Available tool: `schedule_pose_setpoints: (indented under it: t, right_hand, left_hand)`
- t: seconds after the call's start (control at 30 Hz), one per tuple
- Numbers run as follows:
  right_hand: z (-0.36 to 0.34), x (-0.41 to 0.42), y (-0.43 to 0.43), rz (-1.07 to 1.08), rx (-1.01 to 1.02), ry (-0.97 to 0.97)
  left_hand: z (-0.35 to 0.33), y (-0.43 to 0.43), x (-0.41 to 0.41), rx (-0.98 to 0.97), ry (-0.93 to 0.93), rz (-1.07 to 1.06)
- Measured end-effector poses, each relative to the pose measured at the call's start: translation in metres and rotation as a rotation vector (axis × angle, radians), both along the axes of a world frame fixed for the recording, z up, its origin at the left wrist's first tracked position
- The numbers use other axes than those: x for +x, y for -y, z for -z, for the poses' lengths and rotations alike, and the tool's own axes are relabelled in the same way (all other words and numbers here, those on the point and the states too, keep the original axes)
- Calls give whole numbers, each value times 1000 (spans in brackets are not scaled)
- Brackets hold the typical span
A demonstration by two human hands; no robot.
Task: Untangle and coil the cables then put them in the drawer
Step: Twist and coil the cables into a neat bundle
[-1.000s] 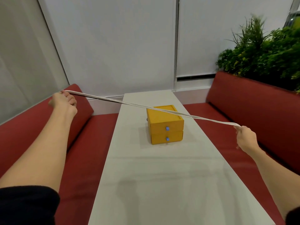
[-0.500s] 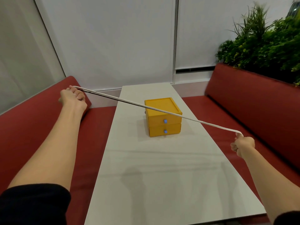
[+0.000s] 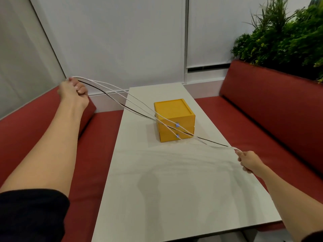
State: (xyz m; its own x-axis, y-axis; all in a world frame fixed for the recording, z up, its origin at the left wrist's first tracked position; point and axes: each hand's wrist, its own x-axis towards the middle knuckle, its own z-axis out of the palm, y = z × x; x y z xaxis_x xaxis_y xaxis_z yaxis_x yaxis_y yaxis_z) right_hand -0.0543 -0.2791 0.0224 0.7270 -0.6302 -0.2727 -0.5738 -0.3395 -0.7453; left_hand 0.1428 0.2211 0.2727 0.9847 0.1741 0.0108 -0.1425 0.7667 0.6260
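A long white table (image 3: 174,189) runs down the middle of the room. Red benches sit on both sides of it, a left bench (image 3: 35,123) and a right bench (image 3: 262,110). Behind the table is a white wall (image 3: 122,41). A green plant (image 3: 283,35) grows behind the back of the right bench. A small yellow drawer box (image 3: 173,109) stands on the far half of the table. It has two drawers, one on top of the other, each with a little blue knob (image 3: 177,125). Both drawers look closed.

The person's left hand (image 3: 73,92) is held up high over the left bench. Its fingers are curled tight into a fist around one end of the cables (image 3: 103,84). The arm is bare, with a black sleeve (image 3: 31,215) near the shoulder. The right hand (image 3: 249,161) is lower, over the right edge of the table. Its fingertips pinch the other end of the cables, and its other fingers are curled in.

The cables hang in the air between the two hands. There are a few white strands and one dark one. They look blurry, so I cannot count them for sure. From the left hand they fan out and dip down, cross in front of the yellow drawer box and its knobs, then come together again at the right hand. They are loose and curved, not pulled straight. No cable is inside a drawer.
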Motion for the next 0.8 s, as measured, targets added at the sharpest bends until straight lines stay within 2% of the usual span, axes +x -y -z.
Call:
schedule_pose_setpoints:
  t: [0.2, 0.27, 0.33, 0.37, 0.4, 0.47, 0.6, 0.67, 0.8]
  right_hand:
    - [6, 14, -29, -259, -53, -125]
    - [1, 19, -32, -387, -180, -239]
    - [-10, 31, -34, -536, -402, -377]
    - [-19, 42, -35, -576, -483, -385]
    - [-34, 54, -40, -600, -531, -334]
    - [-82, 75, -61, -604, -545, -87]
    - [-211, 98, -129, -664, -301, 567]
    - [-267, 98, -166, -775, -266, 726]
    - [-316, 110, -217, -936, -375, 839]
  left_hand:
    - [-30, 23, -7, -26, 89, 127]
    - [-41, 31, -11, -15, 113, 158]
    - [-52, 39, -16, 47, 124, 183]
    - [-57, 45, -19, 91, 125, 198]
    - [-62, 51, -22, 134, 126, 219]
    - [-69, 68, -31, 212, 132, 270]
    - [-76, 104, -49, 404, 146, 362]
    - [-76, 118, -58, 532, 154, 417]
    - [-68, 135, -73, 818, 179, 437]
